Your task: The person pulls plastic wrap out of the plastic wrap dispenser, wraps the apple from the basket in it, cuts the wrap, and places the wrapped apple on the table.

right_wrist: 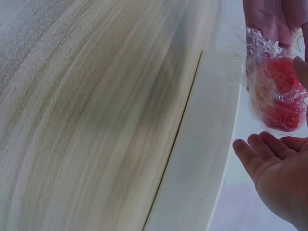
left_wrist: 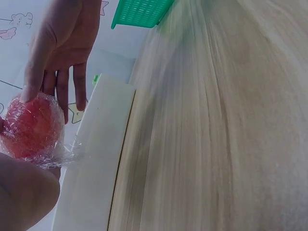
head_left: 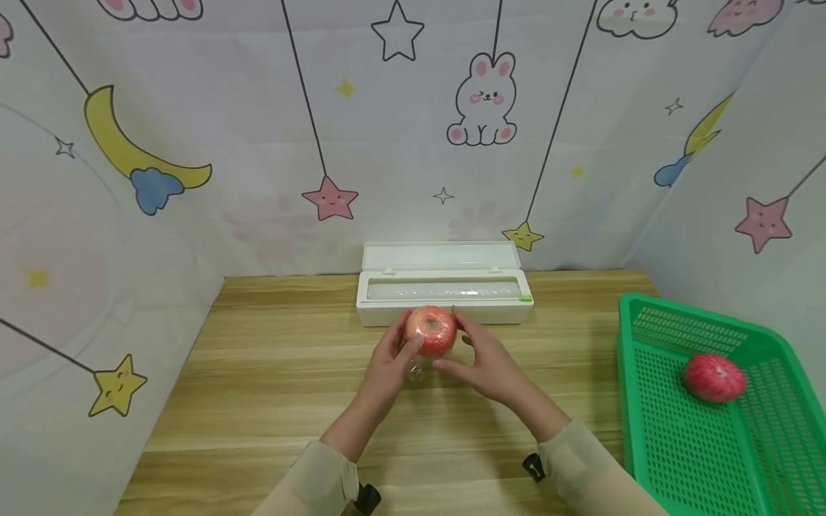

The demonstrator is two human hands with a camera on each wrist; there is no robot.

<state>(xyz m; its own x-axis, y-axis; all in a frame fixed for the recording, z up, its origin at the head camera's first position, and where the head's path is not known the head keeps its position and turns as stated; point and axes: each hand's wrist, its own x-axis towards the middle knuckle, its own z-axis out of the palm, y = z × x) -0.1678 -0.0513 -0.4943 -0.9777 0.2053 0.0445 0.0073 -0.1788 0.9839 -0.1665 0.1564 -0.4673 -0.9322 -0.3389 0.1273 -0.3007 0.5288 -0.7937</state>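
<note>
A red apple (head_left: 431, 330) wrapped in clear cling film is held up above the table, in front of a white cling film box (head_left: 445, 314). My left hand (head_left: 387, 362) grips its left side, thumb over the front. My right hand (head_left: 487, 362) is spread at its right side, fingers loosely extended; whether they press on the film cannot be made out. In the left wrist view, crumpled film sticks out from the wrapped apple (left_wrist: 33, 127). The right wrist view shows bunched film beside the left palm, with the right hand (right_wrist: 281, 173) below the apple.
The box's lid (head_left: 442, 256) is raised, showing a roll of film (head_left: 445, 290) inside. On the right stands a green plastic basket (head_left: 629, 401) with another red, film-wrapped-looking fruit (head_left: 713, 378) in it. A printed cloth wall (head_left: 400, 143) borders the wooden table (head_left: 271, 401).
</note>
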